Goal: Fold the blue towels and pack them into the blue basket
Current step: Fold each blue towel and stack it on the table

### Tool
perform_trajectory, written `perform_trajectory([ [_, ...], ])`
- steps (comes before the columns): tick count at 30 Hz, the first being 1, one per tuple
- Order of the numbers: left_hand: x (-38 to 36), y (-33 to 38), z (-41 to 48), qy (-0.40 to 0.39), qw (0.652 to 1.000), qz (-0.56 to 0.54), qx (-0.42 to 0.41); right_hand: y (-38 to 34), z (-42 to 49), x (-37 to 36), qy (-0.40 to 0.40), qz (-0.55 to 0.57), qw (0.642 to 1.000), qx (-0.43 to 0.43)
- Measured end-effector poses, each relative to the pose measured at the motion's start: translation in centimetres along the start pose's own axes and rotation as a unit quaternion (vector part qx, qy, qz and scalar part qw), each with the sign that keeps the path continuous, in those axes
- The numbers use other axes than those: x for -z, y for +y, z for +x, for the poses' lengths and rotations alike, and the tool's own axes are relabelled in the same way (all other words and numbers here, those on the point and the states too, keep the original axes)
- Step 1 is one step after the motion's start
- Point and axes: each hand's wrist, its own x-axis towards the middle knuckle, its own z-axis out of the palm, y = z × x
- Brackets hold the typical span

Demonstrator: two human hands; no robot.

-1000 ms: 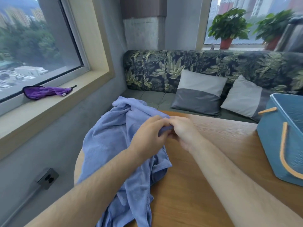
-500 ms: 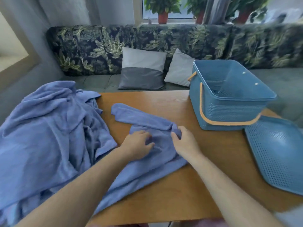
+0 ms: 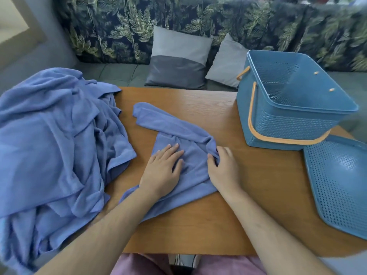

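Blue basket (image 3: 294, 116) upright at far right of table (image 3: 188, 225), only its mesh floor showing inside; lid (image 3: 337, 185) flat beside it (cut by frame edge). One blue towel (image 3: 178, 128) lies mid-table. Left hand (image 3: 162, 167) flat on it, fingers straight, pressing. Right hand (image 3: 222, 167) curled at its bunched edge, apparently pinching a fold; fingertips buried. Towel pile (image 3: 55, 135) left, partly out of frame.

A wood-grain surface (image 3: 198, 225) spreads under the left hand (image 3: 161, 171) and right hand (image 3: 223, 169). Beyond them runs a grey-seated sofa (image 3: 119, 76) with a dark leaf-print back (image 3: 119, 26). A two-tone grey cushion (image 3: 178, 62) leans beyond the left hand, a paler cushion (image 3: 228, 62) beyond the right. A grey wall (image 3: 33, 60) rises far left.
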Motion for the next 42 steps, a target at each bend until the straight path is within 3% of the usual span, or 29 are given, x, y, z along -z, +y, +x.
perform_trajectory([
  [3, 0.1, -0.4, -0.4, 0.107, 0.993, -0.038, 0.043, -0.2, 0.1, 0.1, 0.005, 0.032, 0.999, -0.033],
  [5, 0.4, -0.7, -0.2, 0.151, 0.979, -0.040, 0.129, -0.4, 0.0, 0.3, 0.010, 0.063, 0.996, -0.066],
  [8, 1.4, -1.4, 1.3, 0.083, 0.969, -0.041, 0.230, -0.7, -0.2, 0.5, 0.025, 0.080, 0.992, -0.095],
  [14, 2.4, -2.0, 3.0, 0.024, 0.984, -0.050, 0.172, -1.1, -0.4, 0.9, 0.041, 0.095, 0.988, -0.111],
  [16, 2.8, -2.0, 3.0, 0.026, 0.979, -0.097, 0.180, -1.2, -0.5, 1.1, 0.047, 0.113, 0.986, -0.117],
  [20, 4.9, -1.6, 3.1, 0.045, 0.908, -0.339, 0.243, -1.1, -0.4, 2.2, 0.036, 0.168, 0.975, -0.138],
  [26, 10.5, -2.0, 4.5, 0.122, 0.782, -0.533, 0.300, -3.1, 3.1, 6.6, 0.076, 0.280, 0.946, -0.146],
  [30, 15.4, -2.0, 5.6, 0.116, 0.743, -0.600, 0.274, -6.3, 6.2, 10.4, 0.102, 0.313, 0.932, -0.149],
  [32, 18.0, -1.5, 6.3, 0.118, 0.726, -0.628, 0.254, -7.9, 7.6, 12.1, 0.067, 0.369, 0.914, -0.154],
  [34, 20.6, -0.7, 6.9, 0.119, 0.736, -0.627, 0.228, -9.8, 8.3, 13.8, 0.019, 0.423, 0.894, -0.143],
  [42, 29.0, 3.3, 4.7, 0.184, 0.775, -0.592, 0.124, -16.1, 7.5, 20.3, -0.013, 0.404, 0.914, -0.031],
])
